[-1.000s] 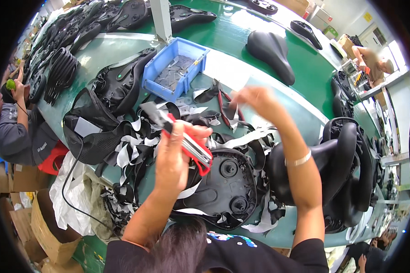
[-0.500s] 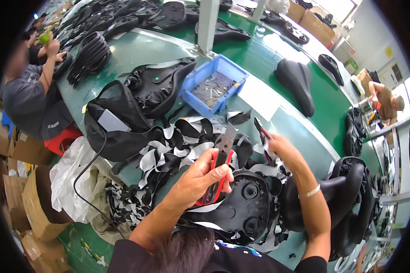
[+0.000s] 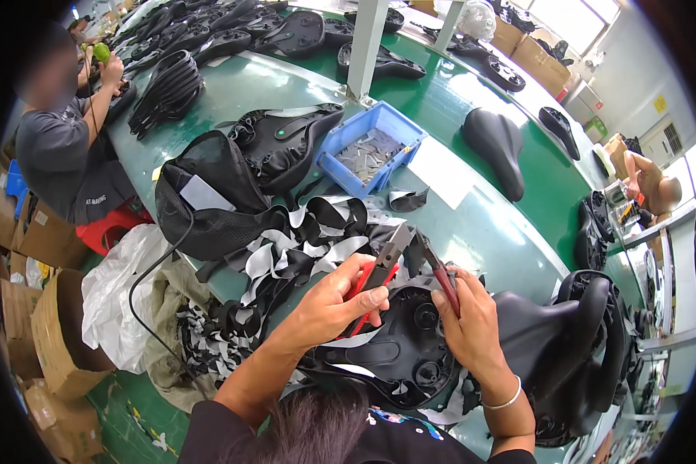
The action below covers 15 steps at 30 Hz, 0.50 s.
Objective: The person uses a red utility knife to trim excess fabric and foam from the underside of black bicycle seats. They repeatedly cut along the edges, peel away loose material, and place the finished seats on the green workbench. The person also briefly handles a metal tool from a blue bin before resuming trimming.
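Alt: you're at a crowded table (image 3: 487, 240), both hands up in front of you, close together. Your L hand (image 3: 334, 311) is wrapped snugly round the red-and-black utility knife (image 3: 375, 278), thumb across the grip; its wide blade points up and away from you, prob. so the edge stays clear of your fingers. Your R hand (image 3: 473, 321) is curled firmly round the red-handled pliers (image 3: 441, 274), tips angled in just beside the blade, seemingly b/c the two tools are being used tog.; can't tell if they touch or how far the jaws part. Both tools are above a black saddle (image 3: 406, 340), which lies underside-up, round sockets showing, prob. so its base and edge are easy to reach. Beyond your L hand is a loose heap of black-and-white offcuts (image 3: 317, 240), looks like scrap pushed aside. Past that, the blue bin (image 3: 340, 178) w/ flat grey metal bits (image 3: 371, 152), prob. there to keep sharp pieces contained. To your R, more saddles (image 3: 580, 340) pile up close, within easy reach; a dark mesh bag (image 3: 209, 232) sits far L.
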Tool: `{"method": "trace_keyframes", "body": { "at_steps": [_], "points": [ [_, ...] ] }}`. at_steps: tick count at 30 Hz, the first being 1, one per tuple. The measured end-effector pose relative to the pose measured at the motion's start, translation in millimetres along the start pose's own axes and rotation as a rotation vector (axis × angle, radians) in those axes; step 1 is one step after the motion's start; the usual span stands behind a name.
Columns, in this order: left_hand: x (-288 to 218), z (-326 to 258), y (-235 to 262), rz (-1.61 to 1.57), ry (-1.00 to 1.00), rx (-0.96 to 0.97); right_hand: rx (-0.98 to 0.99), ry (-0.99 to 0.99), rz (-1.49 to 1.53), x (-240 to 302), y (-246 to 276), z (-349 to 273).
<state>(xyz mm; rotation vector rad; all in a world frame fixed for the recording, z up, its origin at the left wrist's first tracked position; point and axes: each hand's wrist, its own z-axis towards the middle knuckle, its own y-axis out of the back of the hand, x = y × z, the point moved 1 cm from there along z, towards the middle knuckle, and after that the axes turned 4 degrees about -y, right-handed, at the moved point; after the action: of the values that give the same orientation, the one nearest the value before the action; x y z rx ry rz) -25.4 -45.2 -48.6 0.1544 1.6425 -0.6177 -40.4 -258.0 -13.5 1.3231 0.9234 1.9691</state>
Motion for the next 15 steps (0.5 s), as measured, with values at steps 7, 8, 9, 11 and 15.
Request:
{"method": "trace_keyframes", "body": {
  "at_steps": [7,8,9,11,15],
  "points": [
    [6,-1,4,-0.176,-0.013,-0.102,0.013,-0.071,-0.140,-17,-11,11],
    [7,4,2,-0.327,-0.029,-0.115,-0.032,-0.113,-0.205,-40,-14,17],
    [6,7,2,-0.470,-0.051,-0.140,0.045,-0.198,-0.293,-58,-14,22],
    [7,17,1,-0.481,-0.114,-0.105,-0.150,-0.024,-0.491,-83,-18,22],
    [-5,31,-5,-0.469,-0.224,-0.134,0.085,-0.140,0.409,-24,-13,55]
  ]
}}
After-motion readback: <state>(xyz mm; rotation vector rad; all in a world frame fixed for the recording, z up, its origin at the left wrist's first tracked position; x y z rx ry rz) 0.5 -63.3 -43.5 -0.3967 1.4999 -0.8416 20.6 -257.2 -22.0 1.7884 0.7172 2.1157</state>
